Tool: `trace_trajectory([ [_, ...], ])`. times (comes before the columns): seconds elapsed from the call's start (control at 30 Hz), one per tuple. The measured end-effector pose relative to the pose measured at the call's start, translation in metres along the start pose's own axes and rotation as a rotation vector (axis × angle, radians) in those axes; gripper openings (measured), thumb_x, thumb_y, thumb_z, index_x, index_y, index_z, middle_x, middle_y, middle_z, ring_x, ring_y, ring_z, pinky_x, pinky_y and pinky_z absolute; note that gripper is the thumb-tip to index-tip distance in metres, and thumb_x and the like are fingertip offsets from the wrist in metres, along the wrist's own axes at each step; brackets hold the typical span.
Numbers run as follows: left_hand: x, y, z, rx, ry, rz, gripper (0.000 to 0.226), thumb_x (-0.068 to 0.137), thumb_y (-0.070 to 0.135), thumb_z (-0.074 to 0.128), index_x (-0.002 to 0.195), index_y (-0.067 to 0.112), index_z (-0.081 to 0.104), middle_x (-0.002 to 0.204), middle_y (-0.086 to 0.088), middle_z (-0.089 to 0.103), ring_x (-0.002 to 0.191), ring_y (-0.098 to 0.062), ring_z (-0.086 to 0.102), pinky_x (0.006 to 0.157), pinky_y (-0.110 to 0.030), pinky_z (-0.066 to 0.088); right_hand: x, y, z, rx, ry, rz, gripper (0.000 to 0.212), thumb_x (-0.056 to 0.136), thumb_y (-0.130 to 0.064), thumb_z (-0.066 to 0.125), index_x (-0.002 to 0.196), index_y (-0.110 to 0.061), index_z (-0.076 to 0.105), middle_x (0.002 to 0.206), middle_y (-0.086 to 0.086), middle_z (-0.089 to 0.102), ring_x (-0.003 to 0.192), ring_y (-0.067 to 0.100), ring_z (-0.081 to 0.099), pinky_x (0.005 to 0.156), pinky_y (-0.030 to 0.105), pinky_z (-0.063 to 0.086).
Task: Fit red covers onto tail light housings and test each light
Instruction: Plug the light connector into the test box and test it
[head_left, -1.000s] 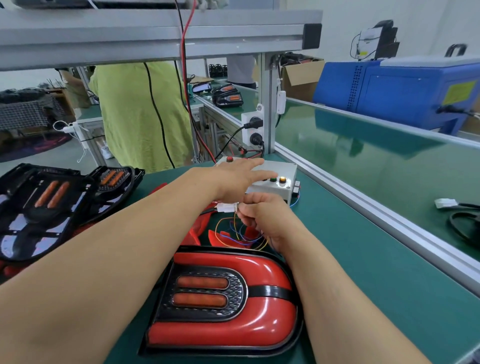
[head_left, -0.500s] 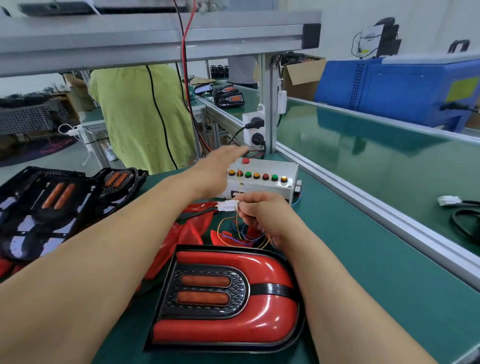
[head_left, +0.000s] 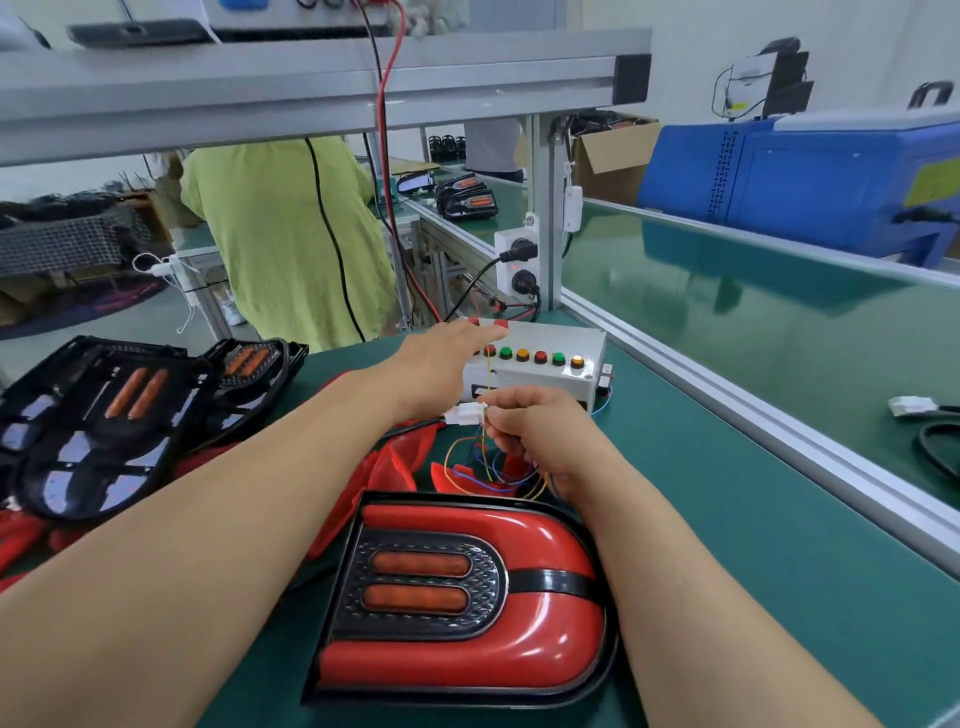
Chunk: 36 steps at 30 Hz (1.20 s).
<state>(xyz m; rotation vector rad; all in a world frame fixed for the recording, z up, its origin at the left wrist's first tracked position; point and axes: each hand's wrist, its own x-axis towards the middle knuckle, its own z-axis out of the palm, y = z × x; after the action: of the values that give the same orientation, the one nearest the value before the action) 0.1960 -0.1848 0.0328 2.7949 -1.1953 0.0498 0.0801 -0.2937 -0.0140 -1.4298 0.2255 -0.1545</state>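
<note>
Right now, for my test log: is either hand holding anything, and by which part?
The right hand pinches the white connector at its wire end. The left hand holds nothing; its straight fingers reach to the buttons on the test box.

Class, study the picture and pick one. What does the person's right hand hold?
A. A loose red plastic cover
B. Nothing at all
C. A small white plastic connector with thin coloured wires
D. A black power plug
C: the right hand pinches the small white plastic connector, and its thin coloured wires trail below, in front of the white button box.
</note>
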Motion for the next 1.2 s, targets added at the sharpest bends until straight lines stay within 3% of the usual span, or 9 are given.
trace_trajectory([
  [0.13,0.007,0.006,0.001,0.103,-0.009,0.010,0.091,0.083,-0.014,0.041,0.155,0.036,0.017,0.158,0.000,0.026,0.144,-0.022,0.025,0.109,-0.044,0.034,-0.001,0.000,0.000,-0.012,0.000,-0.009,0.021,0.095,0.004,0.056,0.088,-0.012,0.068,0.073,0.005,0.064,0.064,0.013,0.053,0.061,0.019,0.048],
  [0.33,0.010,-0.006,0.008,0.148,0.040,-0.123,0.085,0.087,-0.006,0.044,0.155,0.037,0.015,0.150,-0.004,0.037,0.134,-0.027,0.036,0.101,-0.044,0.035,0.000,0.000,-0.001,-0.024,-0.001,0.000,0.020,0.095,0.002,0.056,0.089,-0.014,0.068,0.073,0.003,0.065,0.067,0.014,0.053,0.062,0.020,0.049],
  [0.57,0.013,-0.008,0.008,0.160,0.112,-0.129,0.089,0.081,-0.008,0.044,0.154,0.034,0.017,0.149,-0.001,0.041,0.134,-0.028,0.034,0.102,-0.047,0.034,0.001,0.001,-0.001,-0.020,-0.002,0.003,0.020,0.095,0.001,0.057,0.089,-0.014,0.068,0.073,0.003,0.066,0.064,0.011,0.054,0.059,0.017,0.050],
  [0.97,0.017,-0.005,0.009,0.132,0.093,-0.101,0.095,0.076,-0.011,0.040,0.155,0.036,0.014,0.139,0.006,0.055,0.130,-0.027,0.043,0.097,-0.043,0.035,0.010,0.003,-0.002,-0.018,0.000,0.043,0.021,0.092,0.002,0.061,0.086,-0.015,0.070,0.066,0.002,0.067,0.057,0.009,0.057,0.058,0.019,0.049],
  [1.1,0.007,-0.005,0.005,-0.076,0.104,-0.092,0.086,0.081,-0.012,0.036,0.154,0.032,0.024,0.142,0.005,0.052,0.130,-0.025,0.043,0.102,-0.043,0.039,0.007,0.002,-0.001,0.009,-0.011,0.029,0.020,0.093,0.002,0.059,0.087,-0.013,0.070,0.065,-0.001,0.066,0.057,0.008,0.057,0.055,0.018,0.048],
  [1.2,-0.010,-0.005,0.003,-0.405,0.281,-0.146,0.059,0.092,-0.006,0.036,0.143,0.020,0.047,0.135,-0.002,0.056,0.126,-0.020,0.049,0.101,-0.030,0.040,0.004,0.000,-0.001,0.031,-0.023,0.011,0.020,0.094,0.003,0.056,0.088,-0.011,0.069,0.065,-0.001,0.066,0.057,0.007,0.057,0.052,0.016,0.047],
])
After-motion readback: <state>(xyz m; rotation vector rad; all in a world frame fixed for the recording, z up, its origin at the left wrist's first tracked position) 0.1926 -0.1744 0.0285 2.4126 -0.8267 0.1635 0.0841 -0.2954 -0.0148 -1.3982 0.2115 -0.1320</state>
